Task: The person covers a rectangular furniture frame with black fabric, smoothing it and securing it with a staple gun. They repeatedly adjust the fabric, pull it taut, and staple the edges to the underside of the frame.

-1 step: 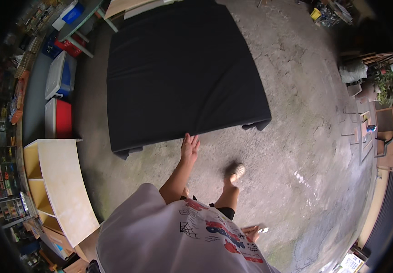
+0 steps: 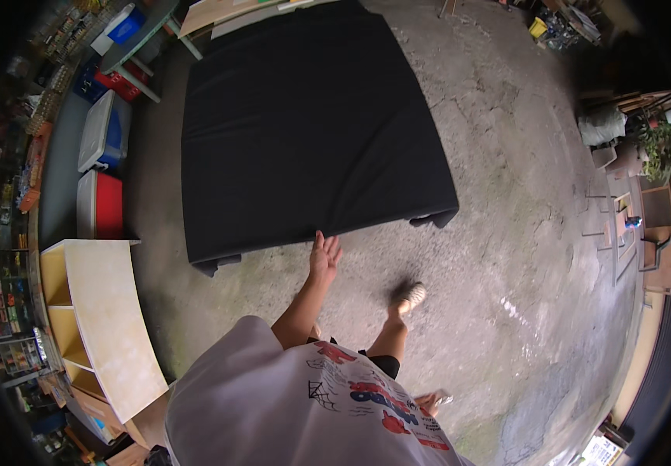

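A black cloth (image 2: 312,132) covers a large table ahead of me, its corners drooping at the near side. My left hand (image 2: 324,258) reaches forward to the cloth's near edge, fingertips at the edge and fingers apart, with nothing seen in its grasp. Low on the right, beside my white printed shirt (image 2: 335,404), my right hand (image 2: 430,402) is partly hidden by the shirt. Its fingers are closed around a small pale object (image 2: 446,397), too blurred to name.
A pale wooden shelf unit (image 2: 106,311) stands at the left, with a red cooler (image 2: 106,206) and a blue cooler (image 2: 110,132) beyond it. A green table (image 2: 145,35) is at the far left. Chairs (image 2: 654,241) and a plant (image 2: 664,147) line the right, past the concrete floor (image 2: 522,233).
My left fingers have spread slightly at the cloth's edge. In the picture, my foot has shifted a little to the right. Less of the pale object in my right hand shows.
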A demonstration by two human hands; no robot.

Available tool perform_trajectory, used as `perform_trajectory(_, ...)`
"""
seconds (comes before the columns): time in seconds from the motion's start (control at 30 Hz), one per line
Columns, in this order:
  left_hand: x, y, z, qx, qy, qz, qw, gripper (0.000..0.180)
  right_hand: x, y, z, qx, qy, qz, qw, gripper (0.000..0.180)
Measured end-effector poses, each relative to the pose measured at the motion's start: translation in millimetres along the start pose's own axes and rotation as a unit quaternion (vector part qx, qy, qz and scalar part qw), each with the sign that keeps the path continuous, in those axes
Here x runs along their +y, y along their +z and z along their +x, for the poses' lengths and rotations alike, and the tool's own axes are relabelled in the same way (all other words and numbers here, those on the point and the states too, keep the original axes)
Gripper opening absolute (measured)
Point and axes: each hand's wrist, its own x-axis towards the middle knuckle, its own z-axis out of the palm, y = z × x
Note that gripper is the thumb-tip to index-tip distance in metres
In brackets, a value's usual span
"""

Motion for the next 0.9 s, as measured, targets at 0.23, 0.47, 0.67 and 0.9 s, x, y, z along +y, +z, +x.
perform_trajectory(0.23,-87.8,133.7,9.0,-0.078,-0.111,0.134,0.982,0.098,-83.3,10.4,106.6,-0.085,-0.059,-0.361,0.927,0.062)
perform_trajectory(0.47,-149.3,224.7,49.5,0.066,0.01,-0.074,0.995,0.076,-306.1,-13.3,305.5,-0.1,-0.264,-0.561,0.779,0.067)
perform_trajectory(0.67,-178.8,186.9,35.6,0.121,0.104,-0.061,0.985,0.071,-648.0,87.9,331.8,0.003,-0.451,-0.368,0.813,0.064)
perform_trajectory(0.9,-189.3,115.4,-32.4,0.288,0.115,-0.027,0.95,0.077,-892.0,246.9,201.4,-0.084,-0.629,-0.32,0.703,0.05)
